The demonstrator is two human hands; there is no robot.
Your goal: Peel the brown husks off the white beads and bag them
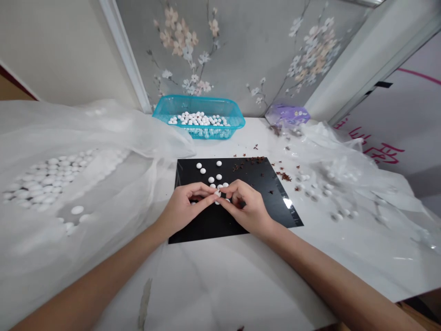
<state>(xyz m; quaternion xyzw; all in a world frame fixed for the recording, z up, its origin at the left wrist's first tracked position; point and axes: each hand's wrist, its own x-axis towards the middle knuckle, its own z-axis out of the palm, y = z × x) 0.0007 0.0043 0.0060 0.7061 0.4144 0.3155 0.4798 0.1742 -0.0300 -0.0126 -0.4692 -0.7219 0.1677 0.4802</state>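
**Two bare hands pinching one white ball (217, 194) over a black sheet (206, 225)**

Left hand (181, 204): thumb and forefinger pinching the ball from its left side. Right hand (250, 207): thumb and forefinger closed in on the same ball from the right, other fingers curled under. Tiny dark speck at the right fingertips, too small for me to name from here. Ball sits right between the two sets of fingertips, above the sheet.

Just beyond the fingers: loose white balls (211, 179) on the sheet, some nearly against the fingertips. Beyond and right of them: small brown star-shaped pieces (284, 176), some on the sheet, some past its edge on the white table (223, 276). Farther beyond: teal plastic basket (239, 123) with more white balls inside. Well left of the fingers: translucent bag (113, 122), white balls in it. Well right: clear plastic (372, 184), purple packet (289, 114) behind.
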